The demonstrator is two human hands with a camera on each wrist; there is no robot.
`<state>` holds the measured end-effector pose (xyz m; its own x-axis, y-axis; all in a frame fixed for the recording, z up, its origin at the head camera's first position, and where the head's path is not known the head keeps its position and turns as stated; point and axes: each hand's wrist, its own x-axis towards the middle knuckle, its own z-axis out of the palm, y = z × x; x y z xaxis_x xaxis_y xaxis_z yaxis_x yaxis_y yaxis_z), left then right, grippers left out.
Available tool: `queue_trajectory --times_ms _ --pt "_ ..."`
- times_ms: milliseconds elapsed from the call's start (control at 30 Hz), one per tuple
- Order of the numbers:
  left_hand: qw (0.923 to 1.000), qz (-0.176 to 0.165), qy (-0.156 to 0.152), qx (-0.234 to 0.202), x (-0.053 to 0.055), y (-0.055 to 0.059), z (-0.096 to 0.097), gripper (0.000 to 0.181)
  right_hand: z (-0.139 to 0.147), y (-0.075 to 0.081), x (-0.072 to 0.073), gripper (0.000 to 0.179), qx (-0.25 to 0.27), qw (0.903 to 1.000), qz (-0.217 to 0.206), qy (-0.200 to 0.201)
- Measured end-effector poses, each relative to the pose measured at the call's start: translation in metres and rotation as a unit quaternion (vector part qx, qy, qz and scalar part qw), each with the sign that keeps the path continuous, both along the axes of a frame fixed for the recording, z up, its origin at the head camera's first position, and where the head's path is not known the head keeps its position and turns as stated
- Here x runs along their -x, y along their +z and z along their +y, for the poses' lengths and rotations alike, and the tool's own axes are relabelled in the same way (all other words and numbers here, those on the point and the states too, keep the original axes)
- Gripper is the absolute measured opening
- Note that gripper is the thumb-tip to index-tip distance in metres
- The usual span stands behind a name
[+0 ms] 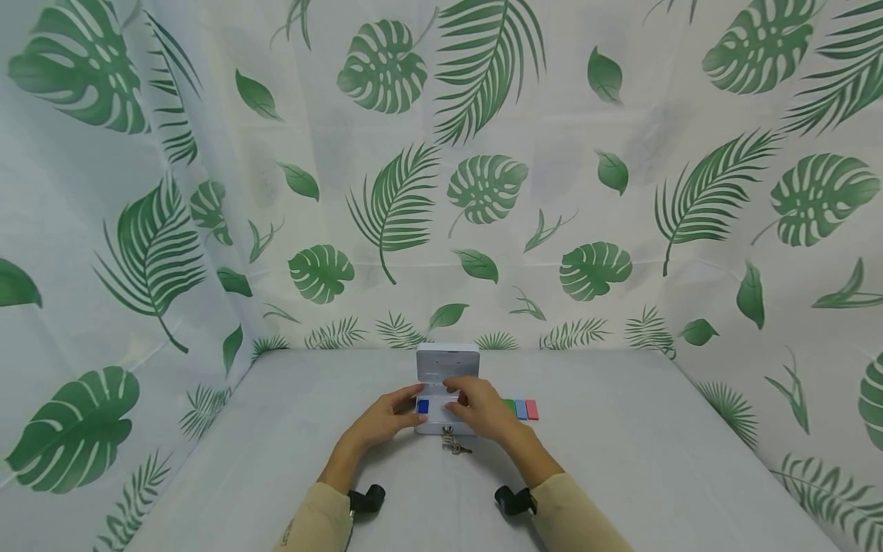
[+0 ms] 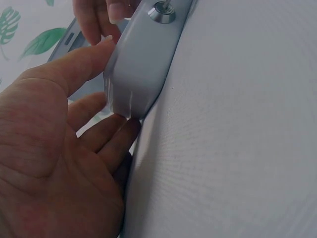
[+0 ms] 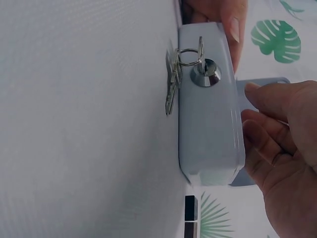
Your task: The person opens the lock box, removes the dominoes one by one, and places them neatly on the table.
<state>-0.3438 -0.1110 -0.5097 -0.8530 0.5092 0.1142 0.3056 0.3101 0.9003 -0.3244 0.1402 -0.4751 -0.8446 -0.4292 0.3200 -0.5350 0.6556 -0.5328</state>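
Observation:
A small white metal cash box (image 1: 429,428) stands on the table with its grey-lined lid (image 1: 448,366) raised at the back. Inside it, at the left end, lies a blue block (image 1: 424,407). The left hand (image 1: 382,418) holds the box's left end, thumb near the front corner and fingers along the side. Over the open box hovers the right hand (image 1: 483,410), thumb and fingers bent loosely apart, with nothing visible between them. One key sits in the front lock (image 3: 205,73); from its ring another key (image 3: 171,94) hangs against the table.
Just right of the box lie a green block (image 1: 509,405), a light blue block (image 1: 520,410) and a pink block (image 1: 532,410) in a row, partly behind the right hand. A leaf-printed curtain (image 1: 414,299) rises behind the white table (image 1: 290,429).

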Motion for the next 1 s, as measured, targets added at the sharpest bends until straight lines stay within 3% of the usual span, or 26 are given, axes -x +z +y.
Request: queue_trajectory --times_ms 433,833,1000 --pt "1.0000 0.002 -0.002 0.005 0.000 -0.001 -0.001 0.072 -0.008 -0.003 0.003 0.038 -0.012 0.9997 -0.017 -0.009" --pt "1.0000 0.001 -0.006 0.004 -0.001 0.000 0.000 0.073 -0.016 -0.001 0.005 0.035 -0.004 1.0000 0.002 0.003" --pt "1.0000 0.002 -0.002 0.010 -0.001 0.001 -0.001 0.074 -0.019 0.002 0.005 0.035 0.000 1.0000 -0.009 0.002"
